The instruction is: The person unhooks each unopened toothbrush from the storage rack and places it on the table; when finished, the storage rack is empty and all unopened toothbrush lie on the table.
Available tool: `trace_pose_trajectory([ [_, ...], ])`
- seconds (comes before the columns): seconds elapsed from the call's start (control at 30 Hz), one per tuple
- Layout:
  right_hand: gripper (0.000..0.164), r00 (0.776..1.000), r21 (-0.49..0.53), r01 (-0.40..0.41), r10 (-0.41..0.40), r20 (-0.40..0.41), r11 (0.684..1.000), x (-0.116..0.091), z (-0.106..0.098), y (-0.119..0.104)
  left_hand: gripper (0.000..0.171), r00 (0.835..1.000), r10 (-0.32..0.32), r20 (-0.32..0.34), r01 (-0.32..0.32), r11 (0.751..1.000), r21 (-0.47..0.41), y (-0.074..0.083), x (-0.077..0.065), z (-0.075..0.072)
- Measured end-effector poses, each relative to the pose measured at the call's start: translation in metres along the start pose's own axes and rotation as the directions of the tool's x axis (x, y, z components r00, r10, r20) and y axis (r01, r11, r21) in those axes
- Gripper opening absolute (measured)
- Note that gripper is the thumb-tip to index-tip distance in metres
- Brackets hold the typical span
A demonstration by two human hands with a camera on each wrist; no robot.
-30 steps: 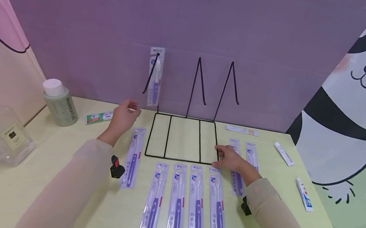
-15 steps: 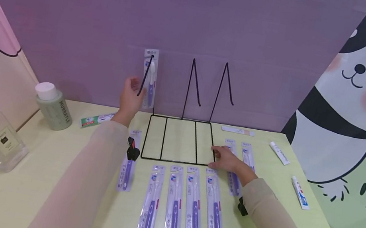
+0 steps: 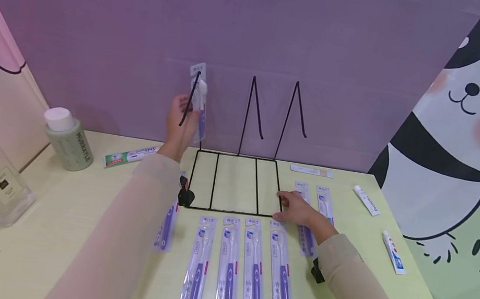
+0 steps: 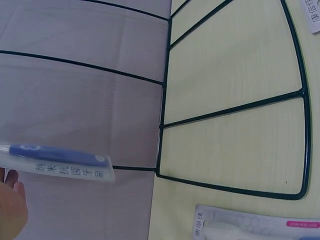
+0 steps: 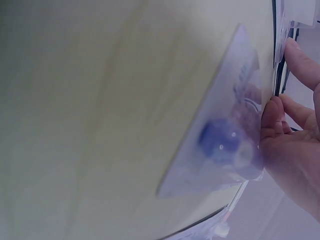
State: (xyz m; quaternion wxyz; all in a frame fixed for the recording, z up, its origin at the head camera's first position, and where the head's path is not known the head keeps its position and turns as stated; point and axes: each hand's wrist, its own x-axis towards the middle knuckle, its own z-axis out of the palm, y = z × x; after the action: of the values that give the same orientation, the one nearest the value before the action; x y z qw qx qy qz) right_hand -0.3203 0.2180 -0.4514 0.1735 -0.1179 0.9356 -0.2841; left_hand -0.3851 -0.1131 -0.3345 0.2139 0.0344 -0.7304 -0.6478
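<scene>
A packaged toothbrush (image 3: pixel 203 91) hangs, slightly tilted, from the left hook of a black wire rack (image 3: pixel 214 182). My left hand (image 3: pixel 181 126) is raised beside this pack, its fingers touching the side of it; in the left wrist view, fingertips meet the lower edge of the packaged toothbrush (image 4: pixel 62 169). The thumb is hidden there. Down at the rack's right edge, my right hand (image 3: pixel 298 209) pinches the frame wire between thumb and fingers. The right wrist view has that hand (image 5: pixel 295 145) at the dark wire, close to a blurred clear pack (image 5: pixel 195 165).
Several packaged toothbrushes (image 3: pixel 230 275) lie in front of the rack, with others at its sides. Two bottles (image 3: pixel 70 139) stand at the left near a green-and-white toothpaste tube (image 3: pixel 130 155). Small tubes (image 3: pixel 394 253) lie at the right. A purple backdrop (image 3: pixel 355 57) rises behind.
My left hand has risen from beside the rack to the hanging toothbrush pack, which has turned and tilted. The view has shifted slightly. My right hand has stayed on the rack's edge.
</scene>
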Motion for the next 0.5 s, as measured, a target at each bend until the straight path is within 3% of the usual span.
trace_pose_trajectory([
  [0.27,0.076,1.000,0.008,0.007,-0.008,0.009,1.000,0.0002,0.0000,0.0006,0.035,0.998,0.056,-0.035,-0.057,0.998,-0.019,-0.0076,-0.0039,0.0008],
  [0.5,0.075,1.000,0.007,0.000,-0.001,0.013,1.000,0.0004,-0.0021,0.0021,0.033,0.984,0.153,0.087,-0.154,0.988,0.003,-0.0056,-0.0055,-0.0026],
])
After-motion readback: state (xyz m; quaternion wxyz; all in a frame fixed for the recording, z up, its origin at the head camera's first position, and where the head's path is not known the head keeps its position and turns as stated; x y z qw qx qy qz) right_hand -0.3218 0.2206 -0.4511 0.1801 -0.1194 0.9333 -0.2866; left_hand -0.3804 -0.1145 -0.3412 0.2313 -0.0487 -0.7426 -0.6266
